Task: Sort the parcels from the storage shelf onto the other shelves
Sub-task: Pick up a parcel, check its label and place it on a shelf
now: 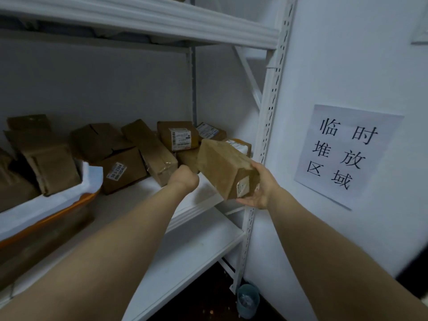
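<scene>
On the white storage shelf (143, 193) lie several brown cardboard parcels, some with white labels. My right hand (257, 188) grips the near end of a long brown parcel (222, 165), which is tilted and held above the shelf's front right corner. My left hand (184, 177) reaches in with its back towards me and its fingers curled out of sight. It sits between that parcel and a taped parcel (152, 149) lying on the shelf. Whether it holds anything is hidden.
An orange bin with a white liner (69, 200) holds more parcels at the left. A lower shelf board (185, 256) sits beneath, another shelf above. A paper sign (347, 154) hangs on the white wall at right. A small blue bucket (247, 300) stands on the floor.
</scene>
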Demonstrator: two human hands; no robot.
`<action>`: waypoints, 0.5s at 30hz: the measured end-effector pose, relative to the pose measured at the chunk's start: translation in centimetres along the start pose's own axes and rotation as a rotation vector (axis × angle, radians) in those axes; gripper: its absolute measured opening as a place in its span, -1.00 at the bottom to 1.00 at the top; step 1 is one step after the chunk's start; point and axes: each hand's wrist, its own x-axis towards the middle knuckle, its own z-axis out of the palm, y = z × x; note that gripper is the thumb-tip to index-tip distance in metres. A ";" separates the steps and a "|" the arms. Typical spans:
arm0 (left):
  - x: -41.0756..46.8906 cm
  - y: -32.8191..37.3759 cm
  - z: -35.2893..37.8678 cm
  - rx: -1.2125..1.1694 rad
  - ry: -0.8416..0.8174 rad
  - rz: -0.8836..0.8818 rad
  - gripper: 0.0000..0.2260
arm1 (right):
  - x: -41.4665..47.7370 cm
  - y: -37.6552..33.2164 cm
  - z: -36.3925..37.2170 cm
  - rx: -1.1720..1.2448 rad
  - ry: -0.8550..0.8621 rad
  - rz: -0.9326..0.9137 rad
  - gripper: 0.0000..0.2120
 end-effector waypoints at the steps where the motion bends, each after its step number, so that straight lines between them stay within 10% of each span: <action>1: -0.5 0.0 -0.1 -0.008 -0.008 0.010 -0.76 | -0.6 0.4 0.0 0.023 0.001 0.005 -0.64; 15: -4.5 0.0 -0.4 -0.558 -0.124 0.052 -0.60 | -4.2 4.5 -0.9 0.060 0.012 0.079 -0.48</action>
